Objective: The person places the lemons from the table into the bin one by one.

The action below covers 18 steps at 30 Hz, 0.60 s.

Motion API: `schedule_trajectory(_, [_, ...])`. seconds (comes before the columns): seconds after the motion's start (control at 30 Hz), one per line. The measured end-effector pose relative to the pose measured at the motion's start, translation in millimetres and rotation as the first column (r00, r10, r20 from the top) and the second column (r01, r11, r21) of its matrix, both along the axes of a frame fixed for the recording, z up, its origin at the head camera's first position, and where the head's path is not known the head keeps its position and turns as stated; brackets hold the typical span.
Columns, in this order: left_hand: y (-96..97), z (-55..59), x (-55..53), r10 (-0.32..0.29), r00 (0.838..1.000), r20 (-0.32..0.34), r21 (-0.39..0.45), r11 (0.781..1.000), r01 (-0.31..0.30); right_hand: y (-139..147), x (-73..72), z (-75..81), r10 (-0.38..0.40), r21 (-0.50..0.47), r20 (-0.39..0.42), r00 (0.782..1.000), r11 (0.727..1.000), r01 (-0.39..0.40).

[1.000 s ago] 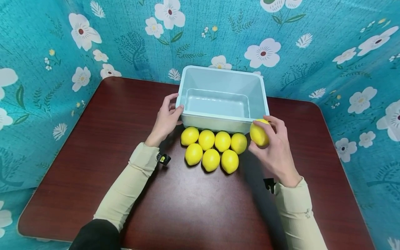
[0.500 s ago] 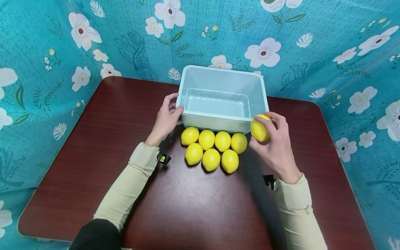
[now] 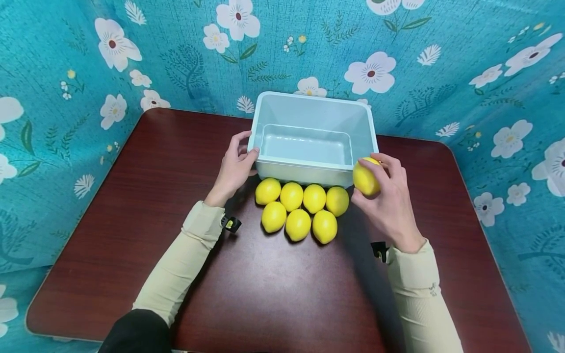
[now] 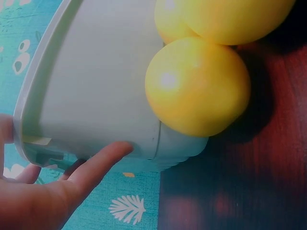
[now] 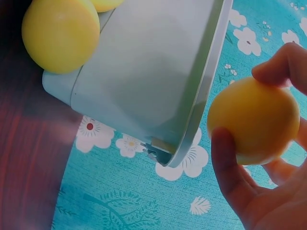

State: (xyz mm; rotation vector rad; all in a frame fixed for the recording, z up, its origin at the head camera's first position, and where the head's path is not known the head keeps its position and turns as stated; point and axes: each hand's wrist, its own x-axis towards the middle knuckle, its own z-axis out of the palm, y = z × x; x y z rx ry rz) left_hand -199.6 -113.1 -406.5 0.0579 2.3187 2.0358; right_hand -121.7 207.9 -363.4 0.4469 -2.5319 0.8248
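Observation:
A light blue plastic bin [image 3: 304, 164] stands near the table's back edge with nothing inside. At its left front corner my left hand [image 3: 236, 164] grips it, the thumb [image 4: 108, 155] lying along the front wall and other fingers at the rim. My right hand [image 3: 390, 201] holds a lemon [image 3: 366, 177] between thumb and fingers, beside the bin's right front corner. From the right wrist view, the held lemon [image 5: 254, 122] is apart from the rim. Several lemons [image 3: 297, 225] lie in two rows on the table against the bin's front.
The dark reddish-brown table [image 3: 273, 299] stretches out on both sides and in front of the lemons. A teal curtain [image 3: 185, 59] with white flowers hangs close behind the bin and along both sides.
My right hand has risen slightly with the lemon, away from me along the bin's right front corner. The left hand, the bin and the lying lemons stay where they were.

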Motion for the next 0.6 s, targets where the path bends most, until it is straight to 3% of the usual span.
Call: schedule_trajectory(0.6, [-0.9,-4.2,-2.3,0.002,1.0,-0.014,-0.012,1.0,-0.002,-0.4,-14.7,6.8,0.006,-0.028,-0.003,1.0,1.0,-0.006])
